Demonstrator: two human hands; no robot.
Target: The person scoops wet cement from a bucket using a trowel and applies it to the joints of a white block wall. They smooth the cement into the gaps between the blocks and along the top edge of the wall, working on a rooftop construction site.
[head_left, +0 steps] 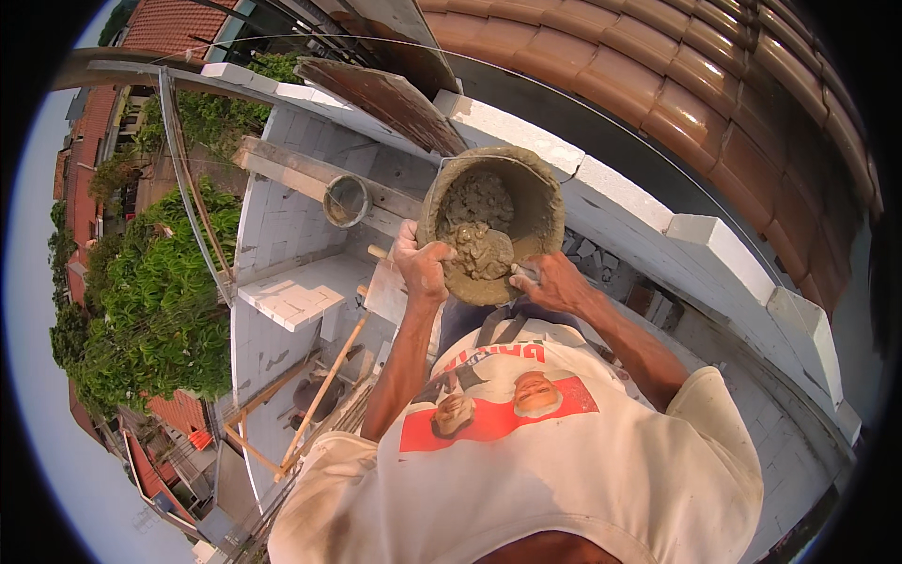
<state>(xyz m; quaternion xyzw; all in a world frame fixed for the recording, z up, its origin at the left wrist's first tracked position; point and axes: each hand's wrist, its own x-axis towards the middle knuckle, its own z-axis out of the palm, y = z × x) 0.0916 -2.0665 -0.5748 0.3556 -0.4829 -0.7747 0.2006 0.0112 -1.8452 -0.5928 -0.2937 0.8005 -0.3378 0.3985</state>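
Head view: left hand (423,265) and right hand (552,282) both grip the near rim of the bucket (539,202) beside the white block wall (625,193), so imo 1 slipped thumb could slop mortar (484,250) down the shirt (583,461).

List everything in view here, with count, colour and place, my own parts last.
Bucket: one, mud-brown, upper centre, mouth toward the camera
Wet mix: one mass, grey-brown, inside the bucket
Smaller round container: one, grey, on the plank
Plank: at least one, brown-grey, left of the bucket
Block walls: at least two, whitish, both sides
Boards: at least two, brown, top centre
Tiled roof: one, brown, upper right
Pole: at least one, pale wood, lower left
Trees: several, green, far left
Shirt: one, off-white, printed, lower centre
Left hand; right hand: two, mix-smeared, gripping the bucket's rim
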